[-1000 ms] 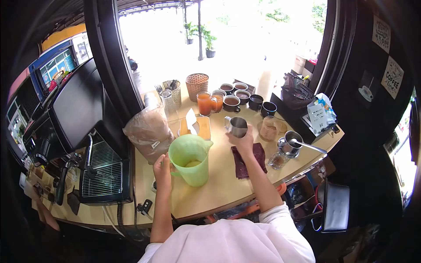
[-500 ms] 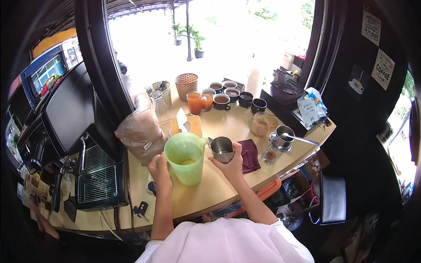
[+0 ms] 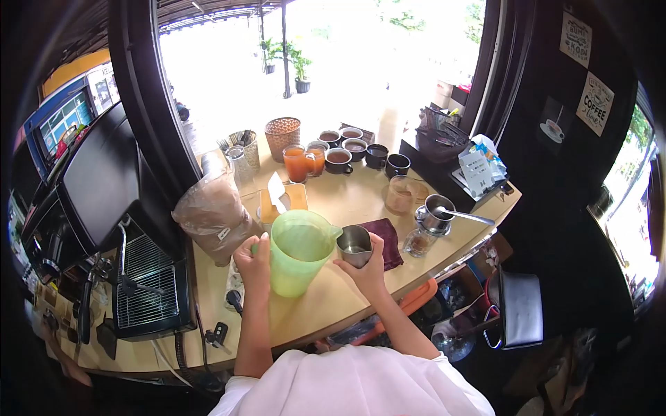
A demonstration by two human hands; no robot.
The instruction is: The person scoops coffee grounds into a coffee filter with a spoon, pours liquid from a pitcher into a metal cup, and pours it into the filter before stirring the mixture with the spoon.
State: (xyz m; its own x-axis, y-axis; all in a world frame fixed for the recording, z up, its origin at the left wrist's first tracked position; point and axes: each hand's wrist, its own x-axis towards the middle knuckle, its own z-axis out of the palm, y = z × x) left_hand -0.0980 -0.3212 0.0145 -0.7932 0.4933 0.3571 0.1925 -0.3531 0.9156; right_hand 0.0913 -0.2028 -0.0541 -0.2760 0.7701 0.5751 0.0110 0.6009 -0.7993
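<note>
My left hand (image 3: 252, 259) is closed around the handle of a translucent green pitcher (image 3: 297, 258). The pitcher leans to the right, and its spout reaches the near rim area of a metal milk jug (image 3: 356, 254). In my right hand (image 3: 368, 272) I grip that jug, fingers wrapped round its side. A little liquid seems to lie in the jug; whether any is flowing from the spout I cannot tell. Just behind the jug, a folded maroon cloth (image 3: 383, 243) lies on the wooden counter (image 3: 326, 308).
Toward the window stand orange drinks in glass mugs (image 3: 296, 166) and several dark cups (image 3: 338, 161). To the right, a metal drip filter (image 3: 436, 216) with a spoon sits on a glass. A plastic bag (image 3: 216, 215) and an espresso machine (image 3: 149, 284) are at left.
The green pitcher has tipped rightward, bringing its spout against or over the metal jug. Both hands keep their hold. The whole view has shifted slightly.
</note>
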